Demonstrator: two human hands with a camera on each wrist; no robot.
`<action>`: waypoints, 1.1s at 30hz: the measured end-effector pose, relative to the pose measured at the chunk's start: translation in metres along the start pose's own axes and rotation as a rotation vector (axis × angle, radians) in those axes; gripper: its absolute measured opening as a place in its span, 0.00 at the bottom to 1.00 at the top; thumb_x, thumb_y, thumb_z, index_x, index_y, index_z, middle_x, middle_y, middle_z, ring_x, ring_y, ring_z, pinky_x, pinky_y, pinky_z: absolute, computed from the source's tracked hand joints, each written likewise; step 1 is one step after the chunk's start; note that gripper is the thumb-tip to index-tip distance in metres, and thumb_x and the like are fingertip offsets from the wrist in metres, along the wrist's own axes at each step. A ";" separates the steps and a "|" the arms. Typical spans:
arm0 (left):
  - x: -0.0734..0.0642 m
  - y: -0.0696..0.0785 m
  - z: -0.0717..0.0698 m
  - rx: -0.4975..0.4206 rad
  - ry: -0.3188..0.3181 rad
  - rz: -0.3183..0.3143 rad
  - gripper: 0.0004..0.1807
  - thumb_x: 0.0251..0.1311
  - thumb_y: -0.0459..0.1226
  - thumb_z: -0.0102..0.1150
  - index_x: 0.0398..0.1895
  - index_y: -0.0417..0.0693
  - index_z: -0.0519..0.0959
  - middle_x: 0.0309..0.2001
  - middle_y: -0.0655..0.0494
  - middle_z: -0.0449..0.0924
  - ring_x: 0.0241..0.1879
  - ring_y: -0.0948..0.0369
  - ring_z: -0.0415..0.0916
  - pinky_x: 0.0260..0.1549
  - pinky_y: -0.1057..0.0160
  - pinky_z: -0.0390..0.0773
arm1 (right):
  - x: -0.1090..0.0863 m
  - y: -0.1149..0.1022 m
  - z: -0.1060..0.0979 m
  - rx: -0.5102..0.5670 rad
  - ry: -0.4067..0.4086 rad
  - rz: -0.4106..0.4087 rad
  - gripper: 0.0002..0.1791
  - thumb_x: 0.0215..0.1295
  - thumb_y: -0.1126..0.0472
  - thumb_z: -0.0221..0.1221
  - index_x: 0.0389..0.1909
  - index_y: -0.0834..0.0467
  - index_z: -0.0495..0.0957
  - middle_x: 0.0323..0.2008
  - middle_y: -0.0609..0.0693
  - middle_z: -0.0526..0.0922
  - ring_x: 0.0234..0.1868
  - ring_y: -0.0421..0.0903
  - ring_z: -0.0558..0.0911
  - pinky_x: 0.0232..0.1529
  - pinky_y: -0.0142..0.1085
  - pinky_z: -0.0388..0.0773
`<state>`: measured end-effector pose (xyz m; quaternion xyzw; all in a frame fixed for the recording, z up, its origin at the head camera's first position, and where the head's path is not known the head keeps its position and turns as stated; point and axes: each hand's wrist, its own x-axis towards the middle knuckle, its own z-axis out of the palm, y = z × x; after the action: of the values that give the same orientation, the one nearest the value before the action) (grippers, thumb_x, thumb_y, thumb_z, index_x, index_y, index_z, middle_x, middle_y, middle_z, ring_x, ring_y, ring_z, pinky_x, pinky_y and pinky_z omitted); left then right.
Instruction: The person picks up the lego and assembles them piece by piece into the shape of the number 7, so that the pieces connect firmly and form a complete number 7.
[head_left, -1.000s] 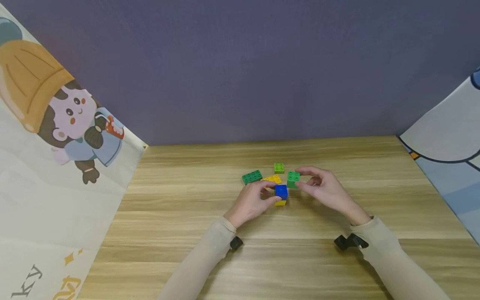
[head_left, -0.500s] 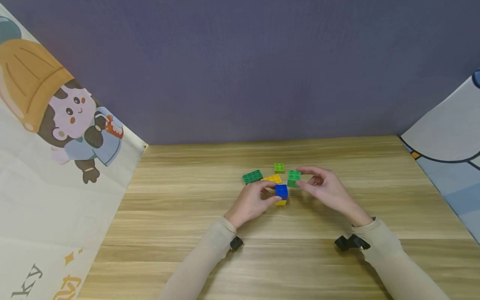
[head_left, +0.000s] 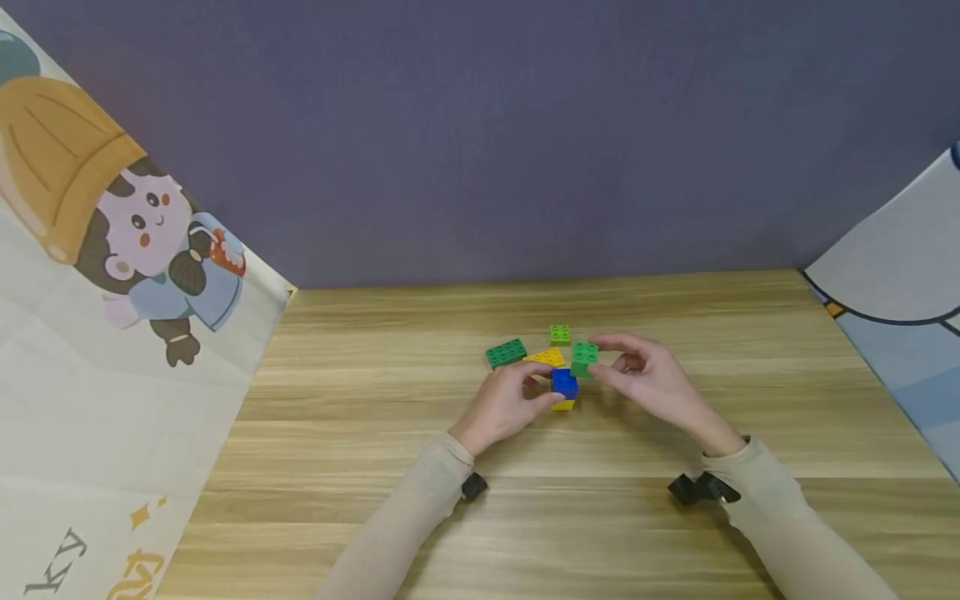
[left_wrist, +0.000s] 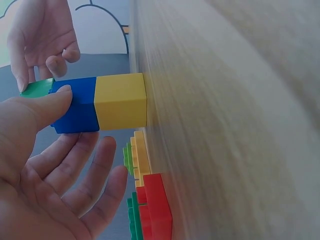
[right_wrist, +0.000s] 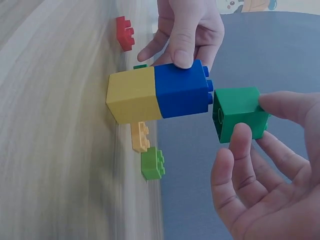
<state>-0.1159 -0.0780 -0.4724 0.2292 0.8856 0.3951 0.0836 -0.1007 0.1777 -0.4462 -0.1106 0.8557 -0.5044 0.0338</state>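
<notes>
Green block (head_left: 584,359), head view: right of the blue block (head_left: 564,384), pinched in your right hand (head_left: 648,379).
Yellow block (left_wrist: 121,102), left wrist view: under the blue block, which your left hand (left_wrist: 47,187) pinches.
Green block, right wrist view: likely light, stiff, slick; grip opposite sides, clear of the blue block's studs (right_wrist: 210,86).

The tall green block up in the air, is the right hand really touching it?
Touching. In the right wrist view, the right hand pinches the tall green block, its thumb lying against the block with no gap.

Soft, even light; faint shadows.
</notes>
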 end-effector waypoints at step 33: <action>0.002 -0.001 0.002 0.042 0.000 0.001 0.22 0.70 0.50 0.70 0.61 0.50 0.85 0.59 0.56 0.88 0.51 0.62 0.86 0.52 0.65 0.85 | 0.001 0.007 0.010 0.098 -0.068 -0.109 0.25 0.74 0.60 0.67 0.68 0.61 0.78 0.44 0.59 0.88 0.36 0.53 0.87 0.31 0.34 0.80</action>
<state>-0.1175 -0.0767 -0.4745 0.2312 0.8936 0.3766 0.0787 -0.1012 0.1721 -0.4572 -0.1722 0.8210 -0.5429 0.0407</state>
